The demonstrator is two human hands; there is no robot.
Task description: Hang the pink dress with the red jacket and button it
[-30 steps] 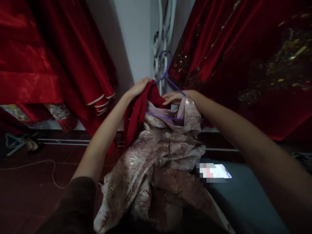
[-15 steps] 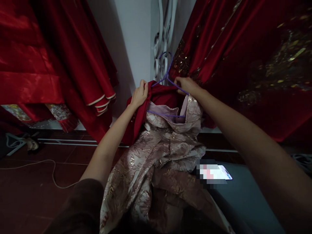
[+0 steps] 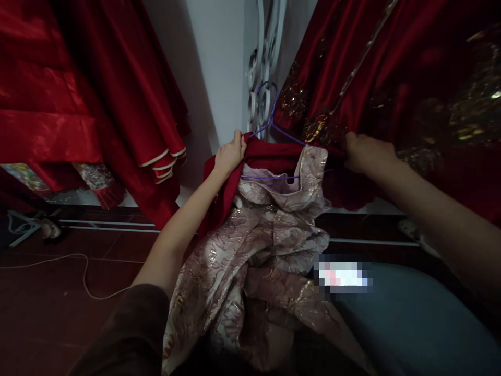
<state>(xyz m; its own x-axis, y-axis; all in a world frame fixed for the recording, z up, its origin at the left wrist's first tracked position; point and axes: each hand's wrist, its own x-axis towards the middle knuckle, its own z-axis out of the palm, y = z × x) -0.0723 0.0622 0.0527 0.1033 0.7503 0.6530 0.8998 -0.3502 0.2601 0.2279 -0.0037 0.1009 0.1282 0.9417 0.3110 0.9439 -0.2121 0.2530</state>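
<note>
A pink and gold brocade garment point(image 3: 270, 245) hangs from a purple wire hanger point(image 3: 274, 130) in front of me and spills down onto my lap. A red cloth point(image 3: 270, 154) is draped over the hanger, across the brocade's collar. My left hand point(image 3: 230, 154) is closed on the red cloth at the hanger's left shoulder. My right hand point(image 3: 366, 151) is out to the right, its fingers curled on the far end of the red cloth, next to the dark red hanging robes.
Red satin robes point(image 3: 78, 94) hang at the left, and dark red embroidered robes point(image 3: 410, 89) hang at the right. Between them is a white wall with a white scroll ornament point(image 3: 266, 57). A phone point(image 3: 342, 274) lies on a grey surface point(image 3: 399, 324). A white cable point(image 3: 78, 271) trails on the dark red floor.
My right hand has left the hanger's shoulder and swung right, drawing the red cloth out wide. My left hand has kept its hold. The view has shifted slightly.
</note>
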